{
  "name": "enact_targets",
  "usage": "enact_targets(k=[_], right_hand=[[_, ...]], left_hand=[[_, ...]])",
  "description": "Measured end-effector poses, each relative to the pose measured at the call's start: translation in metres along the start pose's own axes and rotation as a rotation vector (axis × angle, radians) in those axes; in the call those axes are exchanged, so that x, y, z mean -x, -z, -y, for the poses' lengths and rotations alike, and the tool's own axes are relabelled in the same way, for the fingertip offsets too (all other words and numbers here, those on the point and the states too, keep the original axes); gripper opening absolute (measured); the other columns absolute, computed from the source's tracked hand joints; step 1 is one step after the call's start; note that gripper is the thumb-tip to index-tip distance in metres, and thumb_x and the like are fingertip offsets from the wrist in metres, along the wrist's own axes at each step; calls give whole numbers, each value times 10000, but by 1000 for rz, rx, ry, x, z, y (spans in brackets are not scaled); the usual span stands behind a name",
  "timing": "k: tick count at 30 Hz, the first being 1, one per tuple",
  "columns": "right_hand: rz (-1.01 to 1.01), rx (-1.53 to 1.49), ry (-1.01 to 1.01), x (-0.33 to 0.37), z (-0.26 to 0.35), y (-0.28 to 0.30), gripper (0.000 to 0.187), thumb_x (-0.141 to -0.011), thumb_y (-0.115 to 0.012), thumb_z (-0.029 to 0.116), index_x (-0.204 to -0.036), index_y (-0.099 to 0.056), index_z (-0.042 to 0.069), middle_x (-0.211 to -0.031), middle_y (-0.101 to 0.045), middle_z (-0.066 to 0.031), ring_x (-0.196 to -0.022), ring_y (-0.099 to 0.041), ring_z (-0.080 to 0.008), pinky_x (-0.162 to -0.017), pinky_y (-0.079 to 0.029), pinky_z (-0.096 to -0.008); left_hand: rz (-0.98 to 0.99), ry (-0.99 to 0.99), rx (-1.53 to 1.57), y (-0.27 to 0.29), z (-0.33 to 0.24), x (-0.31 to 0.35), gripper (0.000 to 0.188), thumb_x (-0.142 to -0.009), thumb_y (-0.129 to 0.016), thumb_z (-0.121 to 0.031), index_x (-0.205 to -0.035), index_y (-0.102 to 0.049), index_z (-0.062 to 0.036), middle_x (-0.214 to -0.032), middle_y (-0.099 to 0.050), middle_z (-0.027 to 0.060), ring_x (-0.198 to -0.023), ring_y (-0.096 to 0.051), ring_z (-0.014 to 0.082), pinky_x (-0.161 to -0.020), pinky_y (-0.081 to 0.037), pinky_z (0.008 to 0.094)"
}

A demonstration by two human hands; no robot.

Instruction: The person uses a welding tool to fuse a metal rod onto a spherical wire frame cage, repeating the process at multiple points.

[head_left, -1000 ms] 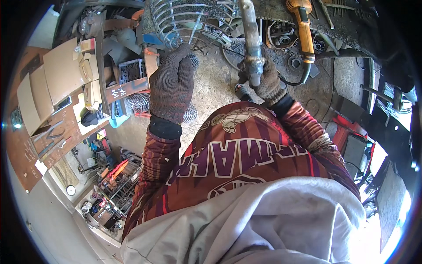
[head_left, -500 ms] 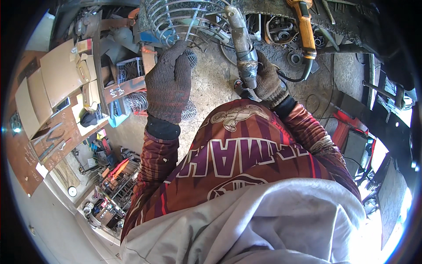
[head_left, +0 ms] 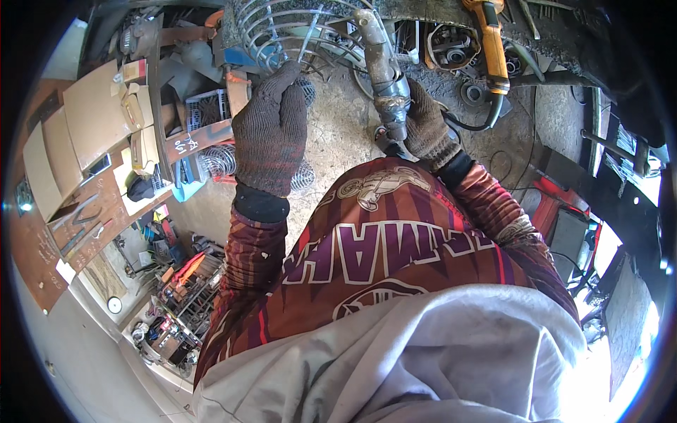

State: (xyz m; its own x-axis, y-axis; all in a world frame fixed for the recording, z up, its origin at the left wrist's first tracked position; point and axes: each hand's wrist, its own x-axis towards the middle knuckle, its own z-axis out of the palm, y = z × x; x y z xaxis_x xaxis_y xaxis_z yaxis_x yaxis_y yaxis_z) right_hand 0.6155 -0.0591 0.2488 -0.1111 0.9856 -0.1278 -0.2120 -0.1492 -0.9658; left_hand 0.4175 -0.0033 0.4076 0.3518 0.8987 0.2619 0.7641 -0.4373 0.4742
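My left hand (head_left: 270,130), in a dark knitted work glove, closes its fingertips on the near edge of a round wire cage (head_left: 310,32). The cage is made of curved metal rods joined by flat cross strips. In my right hand (head_left: 428,127), also gloved, is a long grey metal tool (head_left: 384,70) with a worn body and a wrapped-looking lower part. Its upper end tilts toward the cage's right side. The right fingers are partly hidden behind the tool, and its exact kind is not clear.
An orange-yellow power tool (head_left: 491,49) with a black cord lies on the dark workbench (head_left: 557,42) at the far right. Below are metal rings (head_left: 472,92) on the dirty floor. Cardboard boxes (head_left: 99,116) stand at left, and a cluttered rack (head_left: 187,299) is at lower left.
The grey tool and my right hand have shifted slightly left. My left hand stays almost in place at the wire cage.
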Motion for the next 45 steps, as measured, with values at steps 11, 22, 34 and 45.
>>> enact_targets(k=[11,22,34,45], right_hand=[[429,-1529,-250,-29,-94,6,408,-1031,-496,301,-1354,-487,52,-1190,-593,-98,-1039,-598,-190,-899,-513,-298],[445,-1542,-205,-15,-57,8,399,-1049,-463,295,-1360,-482,47,-1211,-589,-97,-1035,-595,-188,-902,-516,-305],[492,-1700,-175,-18,-43,5,391,-1068,-427,288,-1367,-477,41,-1233,-585,-96,-1031,-592,-186,-906,-520,-313],[17,136,212,-1,-12,1,747,-818,-787,231,-1414,-391,18,-1311,-565,-146,-1207,-571,-237,-1025,-458,-386]], left_hand=[[174,455,1467,-9,64,36,265,-1007,-518,-181,-1237,-562,-57,-1104,-610,48,-973,-602,159,-820,-523,279],[375,-8,1333,0,50,17,337,-973,-547,-111,-1295,-535,-13,-1137,-594,58,-1017,-586,140,-885,-512,295],[46,-238,-323,2,15,2,269,-938,-618,-112,-1195,-632,-35,-1109,-689,155,-967,-695,279,-841,-556,363],[21,67,48,1,4,3,254,-945,-609,-98,-1195,-644,-68,-1070,-695,170,-970,-698,293,-831,-548,362]])
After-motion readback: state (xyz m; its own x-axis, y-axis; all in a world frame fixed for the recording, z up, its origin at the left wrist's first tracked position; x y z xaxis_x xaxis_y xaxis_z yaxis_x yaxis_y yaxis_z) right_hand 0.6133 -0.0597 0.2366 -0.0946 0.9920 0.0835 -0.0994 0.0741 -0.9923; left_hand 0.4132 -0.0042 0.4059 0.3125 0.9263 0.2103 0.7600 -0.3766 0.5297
